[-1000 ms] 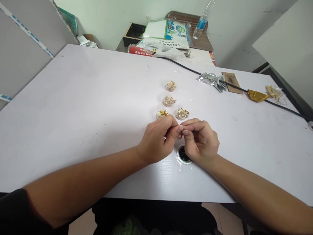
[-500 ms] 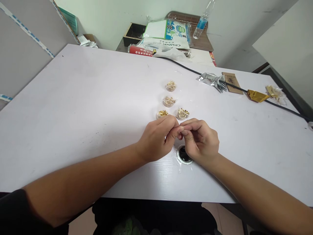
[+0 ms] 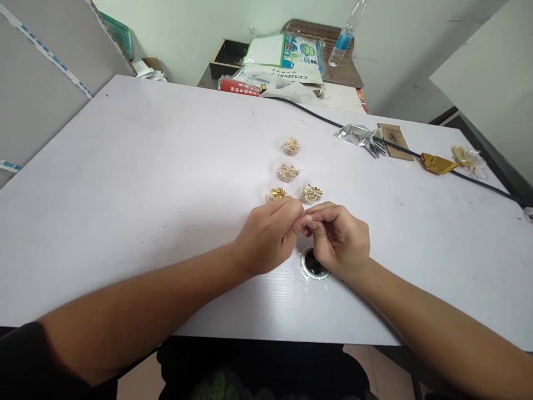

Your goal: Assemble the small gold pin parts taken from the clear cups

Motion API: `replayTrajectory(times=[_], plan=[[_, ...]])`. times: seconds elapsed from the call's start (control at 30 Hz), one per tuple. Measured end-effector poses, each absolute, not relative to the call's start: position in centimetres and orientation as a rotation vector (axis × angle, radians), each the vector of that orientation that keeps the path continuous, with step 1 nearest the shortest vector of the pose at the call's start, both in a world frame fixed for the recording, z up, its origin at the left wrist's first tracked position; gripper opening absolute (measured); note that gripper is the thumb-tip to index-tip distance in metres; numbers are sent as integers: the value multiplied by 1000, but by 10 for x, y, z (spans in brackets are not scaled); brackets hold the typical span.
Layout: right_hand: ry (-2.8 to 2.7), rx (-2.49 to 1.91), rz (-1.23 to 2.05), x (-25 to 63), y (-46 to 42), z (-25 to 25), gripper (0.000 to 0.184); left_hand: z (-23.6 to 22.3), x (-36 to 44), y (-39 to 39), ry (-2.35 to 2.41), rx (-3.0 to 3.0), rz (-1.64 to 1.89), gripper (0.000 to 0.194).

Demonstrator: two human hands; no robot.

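Note:
My left hand [image 3: 266, 236] and my right hand [image 3: 337, 239] meet above the white table [image 3: 125, 194], fingertips pinched together on something tiny, probably a small gold part, mostly hidden by the fingers. Just beyond them lie several small heaps of gold metal pins on clear film, the nearest [image 3: 310, 194] almost touching my right fingers and another [image 3: 277, 194] just past my left hand. Two more heaps [image 3: 288, 172] run farther back. Under my right hand sits a round black grommet hole [image 3: 314, 264].
A black cable [image 3: 416, 150] crosses the table's far right, among silver foil [image 3: 358, 134], gold foil [image 3: 437, 163], and a cardboard strip [image 3: 395, 140]. Beyond the far edge stand a water bottle [image 3: 342, 41], papers, and a dark box [image 3: 227, 58].
My right hand has shifted slightly toward my left hand. Both hands stay pinched together, and the heaps on the table have not moved.

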State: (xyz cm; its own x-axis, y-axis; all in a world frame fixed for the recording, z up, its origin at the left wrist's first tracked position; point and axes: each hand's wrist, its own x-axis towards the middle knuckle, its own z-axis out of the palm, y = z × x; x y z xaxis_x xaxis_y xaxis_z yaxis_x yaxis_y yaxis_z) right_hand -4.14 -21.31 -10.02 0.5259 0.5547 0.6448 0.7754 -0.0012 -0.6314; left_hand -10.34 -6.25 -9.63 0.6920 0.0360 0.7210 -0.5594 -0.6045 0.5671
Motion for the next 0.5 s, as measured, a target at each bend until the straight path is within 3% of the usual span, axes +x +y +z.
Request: replayTrajectory(times=[0.5], plan=[[-1187,-1692,-230,-36,-215,-96,13,-97,-105,-63,-323,2011,913,23]])
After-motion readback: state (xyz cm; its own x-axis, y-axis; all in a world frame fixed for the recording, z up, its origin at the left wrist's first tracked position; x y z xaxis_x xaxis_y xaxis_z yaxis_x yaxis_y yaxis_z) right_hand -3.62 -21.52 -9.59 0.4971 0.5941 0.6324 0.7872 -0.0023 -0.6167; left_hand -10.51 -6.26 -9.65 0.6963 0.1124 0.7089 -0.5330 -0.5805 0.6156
